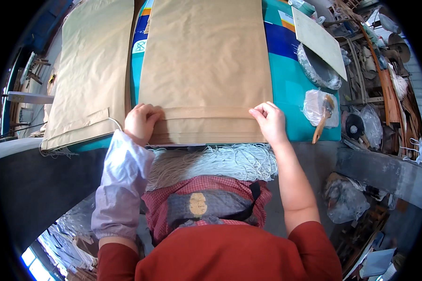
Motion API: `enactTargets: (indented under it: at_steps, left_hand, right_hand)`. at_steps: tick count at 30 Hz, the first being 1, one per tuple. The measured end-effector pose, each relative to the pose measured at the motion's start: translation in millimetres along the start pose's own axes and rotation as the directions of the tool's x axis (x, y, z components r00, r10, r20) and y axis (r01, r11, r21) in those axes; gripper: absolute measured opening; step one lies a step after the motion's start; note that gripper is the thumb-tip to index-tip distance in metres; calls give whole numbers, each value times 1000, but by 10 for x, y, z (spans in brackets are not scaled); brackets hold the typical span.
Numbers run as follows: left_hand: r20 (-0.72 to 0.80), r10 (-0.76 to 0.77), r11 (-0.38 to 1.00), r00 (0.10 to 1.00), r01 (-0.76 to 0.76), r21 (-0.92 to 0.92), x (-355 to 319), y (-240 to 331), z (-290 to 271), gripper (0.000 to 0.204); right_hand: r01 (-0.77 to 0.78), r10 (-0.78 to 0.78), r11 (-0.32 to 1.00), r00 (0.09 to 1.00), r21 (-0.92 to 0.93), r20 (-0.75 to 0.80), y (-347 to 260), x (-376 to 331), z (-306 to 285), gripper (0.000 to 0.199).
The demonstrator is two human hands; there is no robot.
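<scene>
A stack of large brown paper bags [204, 61] lies in front of me, with a folded band across the near end of the top one. My left hand [143, 122] is closed on the left end of that band, thumb and fingers pinched together. At the opposite end, my right hand [269, 119] pinches the band's right edge. Below the stack hangs a thick bundle of white strings [211, 161] by my lap. To the left lies a second stack of brown paper bags [91, 61], a white cord at its near edge.
Both stacks rest on a teal printed sheet [290, 103]. On its right are a wooden-handled brush [322, 119] on a plastic-wrapped block, a plastic-covered round basin [316, 70] and a pale board [319, 40]. Cluttered shelving [384, 70] stands farther right.
</scene>
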State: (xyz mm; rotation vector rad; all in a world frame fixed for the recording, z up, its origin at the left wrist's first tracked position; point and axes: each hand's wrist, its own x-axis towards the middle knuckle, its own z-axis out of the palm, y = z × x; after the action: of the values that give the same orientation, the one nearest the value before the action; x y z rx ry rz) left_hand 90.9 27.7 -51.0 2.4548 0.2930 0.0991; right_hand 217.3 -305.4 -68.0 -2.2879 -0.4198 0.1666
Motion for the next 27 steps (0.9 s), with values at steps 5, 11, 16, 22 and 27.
enactTargets:
  at_steps: [5,11,16,22,27]
  left_hand:
    - [-49,-253,902,966,253,351,-50,241,152,26]
    - [415,159,819,896,-355,452,-279,814,367,89]
    - [116,-127,820,985,38,571,-285,281,206,104]
    - [-102,-3,946,995,35,323,-287,-63,341,56]
    - [-162,42,970,986,-2,243,-264,-124,387,54]
  right_hand:
    - [65,-206,849,954,-525,-216,-53,-110,141,28]
    - [518,-446,794,852,-318,272,-756,-448,697,79]
    - [76,-98,822,995,-564,-9,-75,-365,266,83]
    - [-87,-47,836,973,-541,-228,101,-323,55,57]
    - [86,-156,955,959,-285,-235,10,-310,-36,42]
